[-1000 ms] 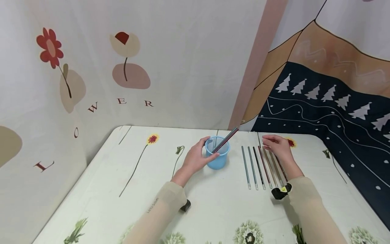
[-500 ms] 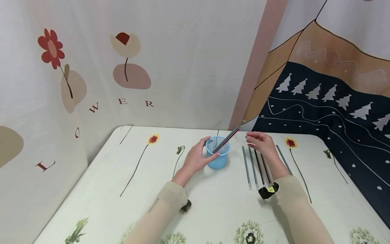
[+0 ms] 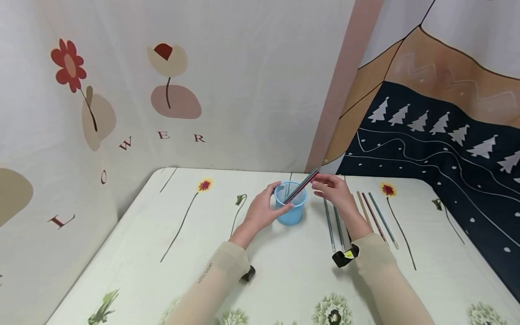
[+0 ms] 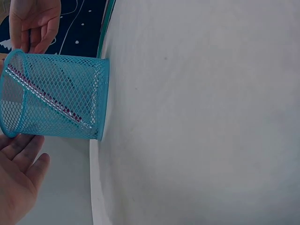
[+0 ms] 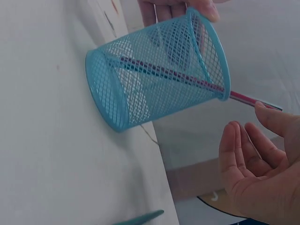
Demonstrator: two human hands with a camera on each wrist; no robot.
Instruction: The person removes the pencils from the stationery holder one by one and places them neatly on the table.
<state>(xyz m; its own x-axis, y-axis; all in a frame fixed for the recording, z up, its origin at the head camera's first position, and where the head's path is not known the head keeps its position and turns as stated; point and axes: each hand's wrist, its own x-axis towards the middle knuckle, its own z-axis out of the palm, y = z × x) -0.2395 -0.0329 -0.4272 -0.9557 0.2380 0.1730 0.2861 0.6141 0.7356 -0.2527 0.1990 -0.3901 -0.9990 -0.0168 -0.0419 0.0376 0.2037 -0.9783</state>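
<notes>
A light blue mesh pen cup [image 3: 290,215] stands upright at the table's far side. My left hand [image 3: 262,206] grips it, thumb and fingers on either side of the rim. Leaning inside toward the right are a dark red pencil and a grey-teal one [image 5: 246,99], their upper ends above the rim. My right hand [image 3: 336,195] hovers just right of the cup, fingers loosely bent. In the right wrist view its thumb overlaps the protruding ends, with a gap between thumb and fingers. A row of pencils [image 3: 329,225] lies below it, partly hidden by hand and wrist.
The white tablecloth [image 3: 284,271] has printed flowers. Beyond the table hang a pale printed curtain [image 3: 252,90] and a dark tree-patterned cloth [image 3: 438,149] at the right. Black wrist devices [image 3: 343,257] sit at both cuffs.
My right hand has moved left from over the right end of the pencil row to beside the cup, uncovering pencils there. The left hand and cup have stayed in place.
</notes>
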